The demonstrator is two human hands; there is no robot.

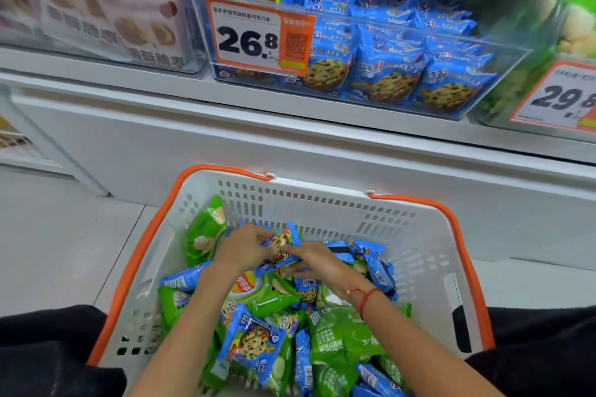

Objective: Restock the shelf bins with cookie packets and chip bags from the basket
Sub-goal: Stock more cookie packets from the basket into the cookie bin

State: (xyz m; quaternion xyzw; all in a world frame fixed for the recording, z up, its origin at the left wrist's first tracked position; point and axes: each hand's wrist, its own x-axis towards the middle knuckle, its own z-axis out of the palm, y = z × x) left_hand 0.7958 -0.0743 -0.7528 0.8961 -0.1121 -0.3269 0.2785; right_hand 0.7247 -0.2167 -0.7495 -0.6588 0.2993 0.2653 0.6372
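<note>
A person's two bare forearms reach down from the bottom edge of the frame into a white slotted plastic shopping basket with orange handles point(380, 213), which fills the lower middle of the view.

The left hand point(240, 246) has its fingers curled around one end of a small blue cookie packet printed with a chocolate-chip cookie point(280, 246), near the basket's far wall. The right hand point(314, 263), a red string bracelet point(364, 298) on its wrist, lies just right of it, its fingers fairly straight and the fingertips touching the same packet from the other side; whether they pinch it cannot be told.

Under and around the hands the basket holds a loose heap of more blue cookie packets point(253, 340) mixed with green chip bags point(342, 337). One green chip bag stands against the basket's left wall.

In the upper middle of the frame, a clear plastic shelf bin point(483, 45) sits on a white shelf point(129, 84) and holds rows of matching blue cookie packets standing upright. An orange-and-white price tag reading 26.8 point(254, 37) hangs on the bin's front left. At the upper left are blurred pink and white snack bags point(96, 16). At the far right edge a second price tag, reading 29 and cut off by the frame point(561, 97), fronts a bin of green bags.
</note>
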